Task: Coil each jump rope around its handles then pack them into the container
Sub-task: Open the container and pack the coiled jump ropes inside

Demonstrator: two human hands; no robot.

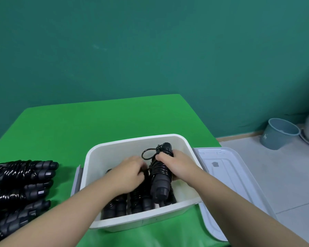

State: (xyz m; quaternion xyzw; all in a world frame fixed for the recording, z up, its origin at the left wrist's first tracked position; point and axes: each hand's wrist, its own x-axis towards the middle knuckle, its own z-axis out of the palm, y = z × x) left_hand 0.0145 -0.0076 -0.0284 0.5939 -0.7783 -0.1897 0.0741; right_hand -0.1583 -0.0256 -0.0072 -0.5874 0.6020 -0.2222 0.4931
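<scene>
Several coiled ropes lie left of container; lid right.

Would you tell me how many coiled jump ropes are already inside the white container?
3: one gripped by the right hand, two lying beside it under the left hand. More may be hidden.

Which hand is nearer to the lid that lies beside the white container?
The right hand. It grips a coiled jump rope in the container, near the wall beside the lid. The left hand is further left, on the packed ropes.
</scene>
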